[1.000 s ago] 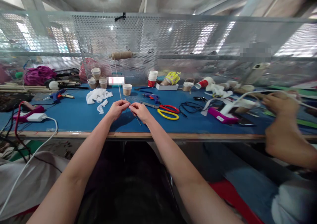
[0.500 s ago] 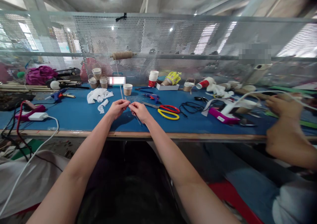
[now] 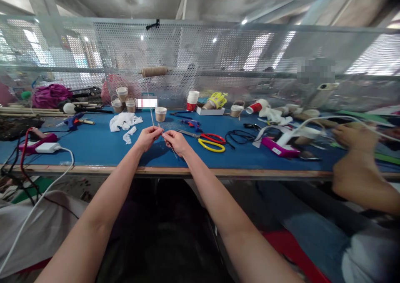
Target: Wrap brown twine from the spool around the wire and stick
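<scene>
A line of twine (image 3: 152,117) runs down from a spool (image 3: 154,71) on the mesh screen to my left hand (image 3: 148,138), whose thumb and fingers pinch its end. Fingertips nearly touching it, my right hand (image 3: 176,142) is closed in a pinch on a thin dark wire-like rod (image 3: 174,152) that slants down below the palm. A small pale tip shows between both hands; its kind is too small to make out. Just behind them stands a twine-wrapped paper cup (image 3: 160,114). Red-and-yellow-handled scissors (image 3: 212,142) lie right of my right hand.
Crumpled white tissue (image 3: 125,121) lies at left, near wrapped cups (image 3: 121,94). Blue glue guns (image 3: 191,123) rest on the blue tabletop (image 3: 93,149). Purple power strips (image 3: 279,146) and cables sit at both sides. A co-worker's arm (image 3: 356,162) reaches in from the right.
Both my hands stay pinched together in nearly the same place. The twine's slant varies slightly. The view shifts a little, and the co-worker's hand at right moves slightly.
</scene>
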`<state>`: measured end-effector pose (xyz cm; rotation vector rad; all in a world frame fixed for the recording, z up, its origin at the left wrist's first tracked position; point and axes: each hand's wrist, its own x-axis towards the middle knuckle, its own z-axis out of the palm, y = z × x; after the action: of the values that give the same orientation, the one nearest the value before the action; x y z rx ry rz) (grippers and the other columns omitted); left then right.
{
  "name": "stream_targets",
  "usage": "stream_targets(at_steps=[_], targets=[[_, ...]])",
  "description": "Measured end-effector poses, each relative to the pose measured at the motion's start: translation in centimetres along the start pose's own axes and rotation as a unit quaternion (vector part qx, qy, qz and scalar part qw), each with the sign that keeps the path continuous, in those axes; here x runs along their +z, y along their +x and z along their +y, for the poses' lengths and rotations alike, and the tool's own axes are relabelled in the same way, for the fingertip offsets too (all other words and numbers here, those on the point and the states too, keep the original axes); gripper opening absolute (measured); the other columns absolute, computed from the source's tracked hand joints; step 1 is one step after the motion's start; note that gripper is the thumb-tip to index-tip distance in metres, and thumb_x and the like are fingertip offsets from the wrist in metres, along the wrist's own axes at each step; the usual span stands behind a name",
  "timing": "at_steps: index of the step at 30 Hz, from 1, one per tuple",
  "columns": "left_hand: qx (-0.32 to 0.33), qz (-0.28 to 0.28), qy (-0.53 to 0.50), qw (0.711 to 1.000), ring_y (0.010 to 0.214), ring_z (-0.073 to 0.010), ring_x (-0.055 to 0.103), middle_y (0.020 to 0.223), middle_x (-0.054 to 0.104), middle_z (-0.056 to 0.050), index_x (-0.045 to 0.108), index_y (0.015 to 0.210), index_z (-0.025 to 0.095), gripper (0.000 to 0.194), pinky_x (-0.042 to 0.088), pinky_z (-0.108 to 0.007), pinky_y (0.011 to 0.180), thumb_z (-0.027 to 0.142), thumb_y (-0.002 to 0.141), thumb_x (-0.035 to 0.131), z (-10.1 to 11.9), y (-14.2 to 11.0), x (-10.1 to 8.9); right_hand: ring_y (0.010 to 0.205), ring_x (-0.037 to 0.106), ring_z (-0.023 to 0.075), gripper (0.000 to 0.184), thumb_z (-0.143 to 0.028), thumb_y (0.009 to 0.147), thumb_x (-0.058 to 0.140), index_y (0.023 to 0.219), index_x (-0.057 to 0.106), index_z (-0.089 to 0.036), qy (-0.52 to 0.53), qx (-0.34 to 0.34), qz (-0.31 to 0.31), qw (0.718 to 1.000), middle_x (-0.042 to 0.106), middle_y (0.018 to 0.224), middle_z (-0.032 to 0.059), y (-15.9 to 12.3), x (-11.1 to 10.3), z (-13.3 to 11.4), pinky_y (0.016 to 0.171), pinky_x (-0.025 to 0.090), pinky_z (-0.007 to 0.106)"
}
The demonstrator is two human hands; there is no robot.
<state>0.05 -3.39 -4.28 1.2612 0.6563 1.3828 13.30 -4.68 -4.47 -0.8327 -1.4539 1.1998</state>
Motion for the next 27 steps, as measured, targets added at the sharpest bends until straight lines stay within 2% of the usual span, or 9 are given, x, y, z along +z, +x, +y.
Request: stream_targets(at_steps=[10, 18, 21, 27], targets=[[0.011, 0.0, 0.086, 0.996, 0.046, -0.0052, 0.038, 0.051, 0.052, 0.003, 0.062, 0.064, 0.012, 0.012, 0.025, -0.019, 0.044, 0.021, 0.059, 0.068, -0.6, 0.3, -0.5, 0.04, 0.037, 0.0058, 0.021, -0.036, 0.063, 0.06, 0.063, 0.051, -0.017, -0.05, -0.019, 0.047, 0.997, 0.045, 0.048, -0.0056, 0.2, -0.1, 0.5, 0.041, 0.028, 0.021], [0.007, 0.011, 0.094, 0.996, 0.043, -0.0046, 0.036, 0.046, 0.047, 0.004, 0.059, 0.06, 0.012, 0.017, 0.023, -0.019, 0.041, 0.026, 0.061, 0.068, -0.4, 0.1, -0.3, 0.047, 0.037, 0.0073, 0.019, -0.033, 0.061, 0.062, 0.059, 0.051, -0.018, -0.072, -0.033, 0.064, 0.995, 0.047, 0.052, -0.0044, 0.1, -0.2, 0.3, 0.043, 0.028, 0.021], [0.002, 0.007, 0.078, 0.997, 0.042, -0.0043, 0.036, 0.044, 0.045, 0.005, 0.056, 0.058, 0.013, 0.02, 0.023, -0.019, 0.041, 0.028, 0.061, 0.068, -0.2, -0.1, -0.3, 0.048, 0.038, 0.0069, 0.021, -0.036, 0.061, 0.062, 0.061, 0.052, -0.017, -0.055, -0.023, 0.043, 0.997, 0.048, 0.054, -0.004, -0.1, -0.1, 0.0, 0.044, 0.029, 0.021], [-0.011, -0.023, 0.043, 0.999, 0.048, -0.0057, 0.044, 0.055, 0.052, 0.002, 0.054, 0.063, 0.013, 0.024, 0.035, -0.02, 0.05, 0.032, 0.06, 0.069, 0.2, -0.2, -0.1, 0.047, 0.043, 0.0077, 0.034, -0.047, 0.057, 0.062, 0.067, 0.052, -0.016, -0.005, 0.03, -0.044, 0.999, 0.05, 0.055, -0.0025, -0.6, 0.0, -0.8, 0.044, 0.034, 0.022]])
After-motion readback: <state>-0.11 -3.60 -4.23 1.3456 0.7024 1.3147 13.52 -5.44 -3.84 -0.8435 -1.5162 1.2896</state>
